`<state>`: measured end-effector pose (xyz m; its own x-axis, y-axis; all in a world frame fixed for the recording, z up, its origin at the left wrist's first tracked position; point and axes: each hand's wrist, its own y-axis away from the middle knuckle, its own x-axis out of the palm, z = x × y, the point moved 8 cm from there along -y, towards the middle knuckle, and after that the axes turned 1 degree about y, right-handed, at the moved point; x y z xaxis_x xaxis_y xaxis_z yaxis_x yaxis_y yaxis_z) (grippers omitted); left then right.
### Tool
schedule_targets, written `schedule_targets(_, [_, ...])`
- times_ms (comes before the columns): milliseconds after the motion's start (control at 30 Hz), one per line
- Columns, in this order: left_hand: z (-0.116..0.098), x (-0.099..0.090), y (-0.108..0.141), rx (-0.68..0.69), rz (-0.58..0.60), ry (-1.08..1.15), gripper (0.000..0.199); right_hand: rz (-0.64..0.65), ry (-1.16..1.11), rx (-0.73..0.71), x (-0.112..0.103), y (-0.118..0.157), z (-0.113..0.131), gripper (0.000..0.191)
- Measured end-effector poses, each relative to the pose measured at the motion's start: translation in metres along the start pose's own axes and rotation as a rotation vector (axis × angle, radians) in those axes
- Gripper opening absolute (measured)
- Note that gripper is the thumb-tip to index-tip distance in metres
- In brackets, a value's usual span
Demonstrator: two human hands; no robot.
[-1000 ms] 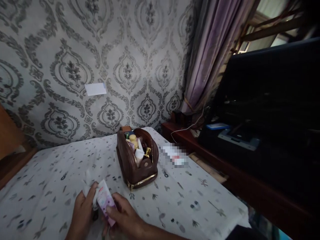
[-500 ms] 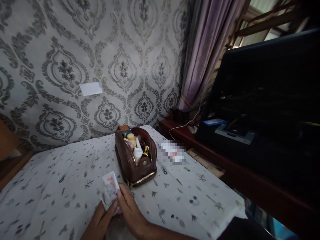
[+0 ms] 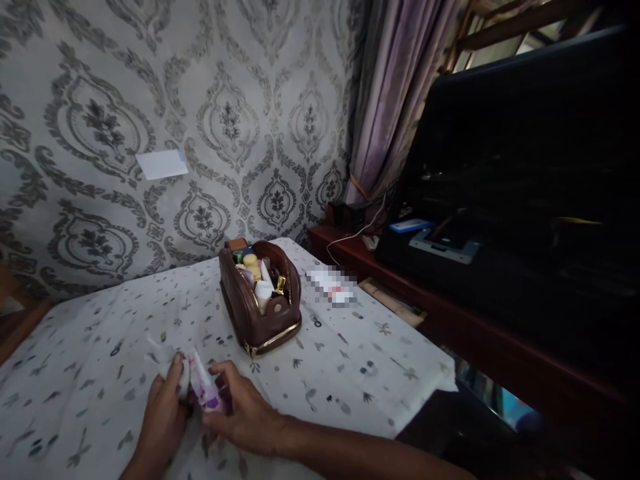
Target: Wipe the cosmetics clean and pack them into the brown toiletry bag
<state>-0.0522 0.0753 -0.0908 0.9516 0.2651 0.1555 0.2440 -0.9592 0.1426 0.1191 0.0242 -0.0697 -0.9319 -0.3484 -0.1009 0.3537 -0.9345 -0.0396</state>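
Near the front of the cloth, my right hand (image 3: pixel 247 407) is closed on a white and purple squeeze tube (image 3: pixel 204 385), which stands tilted between thumb and fingers. Just left of it, my left hand (image 3: pixel 163 413) pinches a crumpled white tissue (image 3: pixel 173 367), blurred by motion. Beyond both hands sits a brown leather cosmetic bag (image 3: pixel 263 317), unzipped at the top. Inside it are a white tube (image 3: pixel 263 293), a gold-coloured item (image 3: pixel 280 285) and several small containers.
A patterned white cloth (image 3: pixel 115 393) covers the surface. Right of the bag lies a blurred-out white item (image 3: pixel 333 285). Along the right runs a dark red wooden desk (image 3: pixel 400 280) with a large black screen-like panel (image 3: pixel 510 153) and a thin white cable (image 3: pixel 350 235).
My hands have moved apart and slightly left. The tube, earlier held by both hands with the tissue about it, is now in my right hand, and the tissue in my left. The view has shifted.
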Motion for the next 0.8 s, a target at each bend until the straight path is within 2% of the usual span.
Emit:
schedule_targets(67, [0.006, 0.005, -0.002, -0.075, 0.029, 0.103, 0.021, 0.085, -0.277, 0.037, 0.008, -0.004, -0.005, 0.057])
schedule_targets(133, [0.009, 0.013, -0.002, -0.12, 0.056, 0.153, 0.024, 0.195, -0.554, 0.065, 0.017, -0.006, -0.005, 0.064])
schedule_targets(233, [0.01, 0.023, 0.002, -0.191, 0.057, 0.229, 0.033, 0.291, -0.752, 0.129, 0.025, -0.007, -0.002, 0.072])
schedule_targets(367, [0.012, 0.031, 0.015, -0.351, 0.05, 0.353, 0.036, 0.312, -0.811, 0.159, 0.023, -0.004, 0.005, 0.065])
schedule_targets(467, [0.009, 0.043, 0.026, -0.427, 0.148, 0.397, 0.04, 0.323, -0.822, 0.156, 0.02, -0.003, 0.007, 0.06])
schedule_targets(600, [0.002, 0.056, 0.037, -0.428, 0.264, 0.388, 0.05, 0.342, -0.857, 0.153, 0.021, -0.005, 0.006, 0.063])
schedule_targets(733, [0.003, 0.068, 0.047, -0.454, 0.398, 0.368, 0.066, 0.249, -0.898, 0.161, 0.015, -0.012, -0.001, 0.061])
schedule_targets(800, [0.007, 0.069, 0.047, -0.451, 0.424, 0.362, 0.07, 0.212, -0.922, 0.173, 0.012, -0.014, -0.005, 0.062])
